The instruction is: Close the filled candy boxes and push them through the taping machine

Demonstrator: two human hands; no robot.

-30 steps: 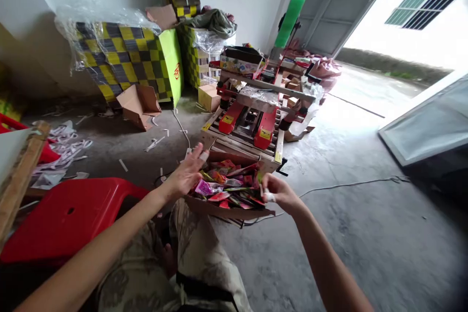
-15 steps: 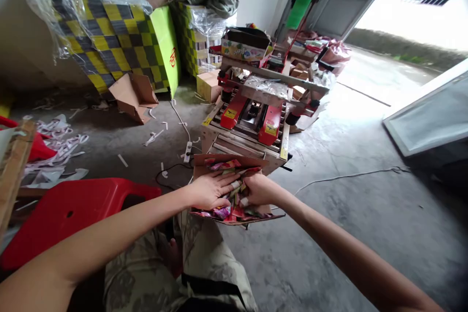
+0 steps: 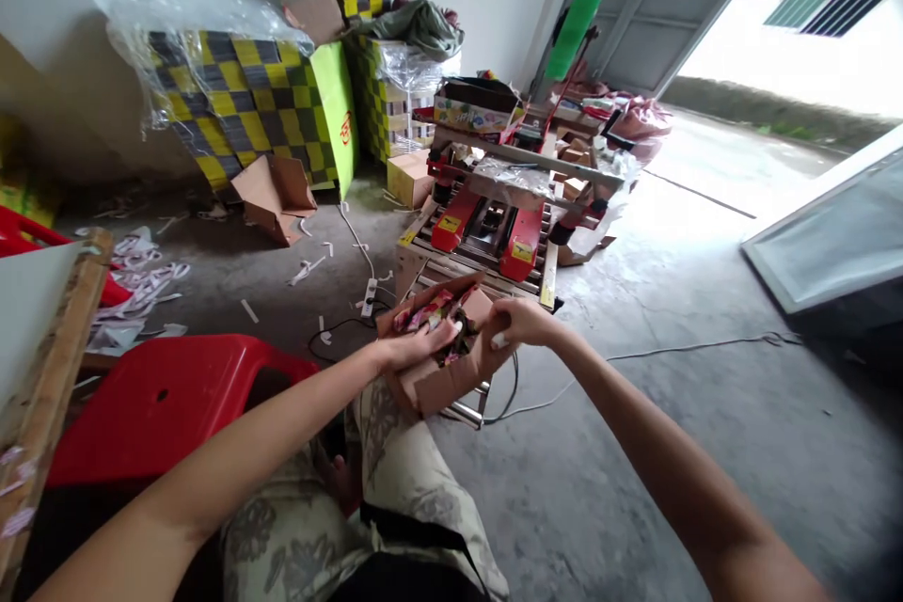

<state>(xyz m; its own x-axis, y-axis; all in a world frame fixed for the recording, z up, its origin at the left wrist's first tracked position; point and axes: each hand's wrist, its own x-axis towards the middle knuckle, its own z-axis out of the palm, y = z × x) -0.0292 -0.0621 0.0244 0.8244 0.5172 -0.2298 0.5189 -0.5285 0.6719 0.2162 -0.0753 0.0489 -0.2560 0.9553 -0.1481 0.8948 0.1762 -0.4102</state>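
A brown cardboard box full of colourful packets rests on my knee, tipped toward me. My left hand lies on the packets at the box's left side, fingers pressed down on them. My right hand grips the box's right flap, fingers curled over its edge. Some fingertips carry white tape.
A red and wooden roller machine stands just beyond the box. A red plastic stool sits at my left. Yellow-and-black checkered cartons line the wall. Paper scraps and a power strip lie on the concrete floor.
The box has tilted up toward me and its flaps have come inward. Both hands went from spread over the packets to holding the box's sides.
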